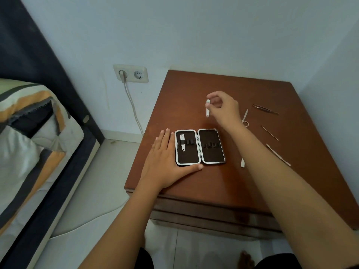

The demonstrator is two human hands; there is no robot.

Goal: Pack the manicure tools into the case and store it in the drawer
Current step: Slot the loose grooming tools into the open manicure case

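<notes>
From the head camera, a brown wooden nightstand (194, 183) fills the middle and right of the view. The case (200, 146) lies open flat on it, just left of centre, both halves facing up. A nail clipper (182, 143) sits strapped into the left half; the right half shows only its loops.

The left hand (167, 162) lies flat and spread on the tabletop at 9 o'clock from the case, fingers touching its left edge and the thumb stretched along its near edge, gripping nothing.

The right hand (223, 108) hovers at 1 o'clock from the case, fingertips pinched on a second clipper (207, 108) that hangs pointing down, clear of the wood.

Loose tools lie at 2 to 4 o'clock from the case: small scissors (245, 118) just beside the right wrist, tweezers (265, 109) farther out, a thin pick (270, 133), a long file (278, 154), and a short white tool (242, 162) near the case's right corner, partly under the forearm.

At 10 o'clock, a wall socket (131, 73) holds a plug with a cord; a bed (38, 142) stands at far left.
</notes>
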